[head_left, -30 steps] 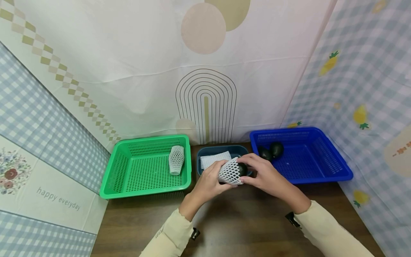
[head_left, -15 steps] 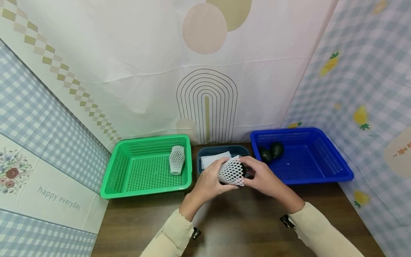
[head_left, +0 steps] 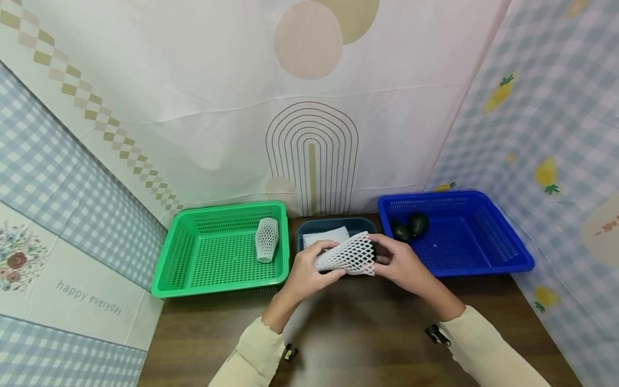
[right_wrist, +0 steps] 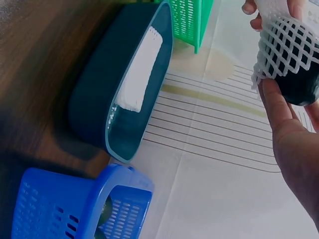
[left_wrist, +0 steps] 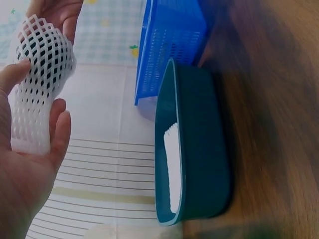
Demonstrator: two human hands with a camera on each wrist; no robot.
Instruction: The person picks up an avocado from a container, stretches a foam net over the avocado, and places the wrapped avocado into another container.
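Observation:
A white foam net sleeve [head_left: 352, 256] covers most of a dark avocado [right_wrist: 299, 87], whose bare end shows in the right wrist view. My left hand [head_left: 307, 275] grips the narrow, flattened end of the sleeve between thumb and fingers. At the sleeve's wide mouth, my right hand [head_left: 402, 264] holds the avocado, fingertips at the net's edge. Both hands are above the table, just in front of a small dark teal bin [head_left: 362, 224]. Inside that bin lie flat white foam sleeves [head_left: 325, 236].
To the left, a green basket [head_left: 220, 290] contains one item in a foam net [head_left: 267, 240]. A blue basket [head_left: 464, 271] on the right has two dark avocados [head_left: 418, 224] near its left side. Patterned cloth [head_left: 217, 150] hangs behind the wooden table [head_left: 358, 338].
My left hand has slid left and down along the sleeve, from around the avocado to the narrow end. The sleeve now looks stretched longer, and the net covers more of the avocado.

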